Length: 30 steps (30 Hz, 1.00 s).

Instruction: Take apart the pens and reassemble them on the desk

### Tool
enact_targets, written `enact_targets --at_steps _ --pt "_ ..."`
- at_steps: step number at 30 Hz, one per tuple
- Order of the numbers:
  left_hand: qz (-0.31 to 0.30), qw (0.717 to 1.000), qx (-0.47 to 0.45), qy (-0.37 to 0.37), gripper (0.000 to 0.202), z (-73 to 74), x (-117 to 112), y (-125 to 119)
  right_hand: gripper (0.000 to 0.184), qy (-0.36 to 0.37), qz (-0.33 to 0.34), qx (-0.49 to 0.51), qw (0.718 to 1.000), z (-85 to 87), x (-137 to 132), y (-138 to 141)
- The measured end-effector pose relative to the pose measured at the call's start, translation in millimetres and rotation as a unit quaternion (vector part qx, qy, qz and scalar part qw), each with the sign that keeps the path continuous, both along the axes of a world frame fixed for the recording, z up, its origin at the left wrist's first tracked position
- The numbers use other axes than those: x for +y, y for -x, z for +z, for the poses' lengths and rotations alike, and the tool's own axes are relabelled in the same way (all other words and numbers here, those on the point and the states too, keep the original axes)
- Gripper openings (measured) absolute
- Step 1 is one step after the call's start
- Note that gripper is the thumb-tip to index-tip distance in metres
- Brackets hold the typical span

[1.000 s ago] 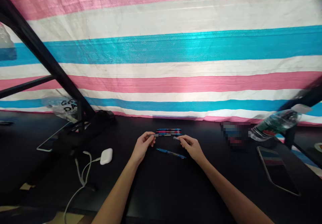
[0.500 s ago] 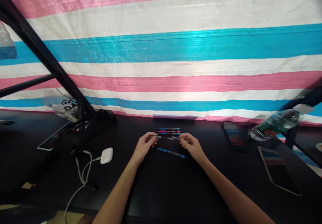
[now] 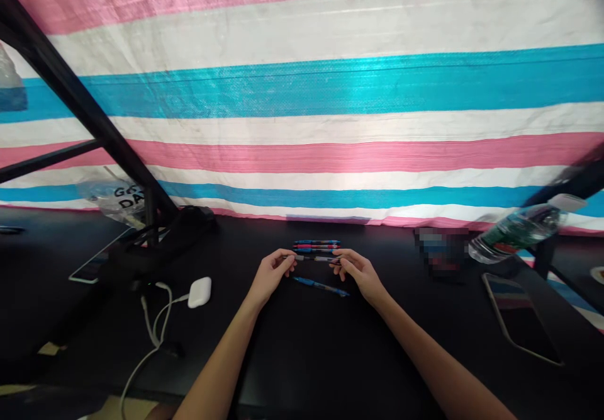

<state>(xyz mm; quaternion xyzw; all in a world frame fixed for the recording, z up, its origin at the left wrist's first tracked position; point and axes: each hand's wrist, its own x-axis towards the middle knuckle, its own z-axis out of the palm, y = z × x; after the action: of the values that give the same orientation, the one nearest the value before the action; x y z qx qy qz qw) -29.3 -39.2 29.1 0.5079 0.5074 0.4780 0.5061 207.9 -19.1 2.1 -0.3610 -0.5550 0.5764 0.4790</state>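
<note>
Between my two hands a slim dark pen with a clear section is held level, just above the black table. My left hand pinches its left end, and the fingers of my right hand are closed on its right end. The fingertips partly hide both ends. Right behind it lie several pens side by side, a red one among blue ones. Closer to me, a blue pen rests at a slant on the table, touched by neither hand.
To the left are a white earbud case, pale cables and a black metal frame. On the right lie a phone, a tilted plastic bottle and a pixelated item. A striped sheet hangs behind the black table.
My right hand has moved slightly left, bringing the clear piece it holds onto the dark pen part. The gap between the two pieces is no longer visible. My left hand stays in place.
</note>
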Motion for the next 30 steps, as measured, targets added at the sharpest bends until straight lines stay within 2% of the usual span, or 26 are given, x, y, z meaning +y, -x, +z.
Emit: enact_targets --at_steps 4,11,15,22,25,30 --pt "0.007 1.0 0.024 0.0 0.033 -0.3 -0.8 -1.8 0.034 0.002 0.032 0.041 0.999 -3.7 1.0 -0.1" --pt "0.018 0.998 0.06 -0.014 0.037 0.4 -0.8 -0.8 0.036 0.004 0.049 -0.011 0.999 -1.0 -0.2 -1.0" --pt "0.003 0.997 0.071 -0.016 0.035 -0.1 -1.1 -1.1 0.038 0.007 0.067 -0.025 0.997 1.8 -0.5 -0.9" --pt "-0.033 0.998 0.038 -0.027 0.033 1.1 -2.5 -3.2 0.038 0.016 0.047 -0.013 0.999 2.5 -1.2 -1.6" --pt "-0.022 0.999 0.009 -0.041 0.042 -1.0 -0.8 -3.7 0.038 0.022 0.038 0.003 0.999 -0.4 0.2 -2.2" --pt "0.006 0.999 0.04 -0.028 0.033 -3.7 0.5 -2.0 0.034 0.048 0.03 0.05 0.997 -4.2 2.2 -2.5"
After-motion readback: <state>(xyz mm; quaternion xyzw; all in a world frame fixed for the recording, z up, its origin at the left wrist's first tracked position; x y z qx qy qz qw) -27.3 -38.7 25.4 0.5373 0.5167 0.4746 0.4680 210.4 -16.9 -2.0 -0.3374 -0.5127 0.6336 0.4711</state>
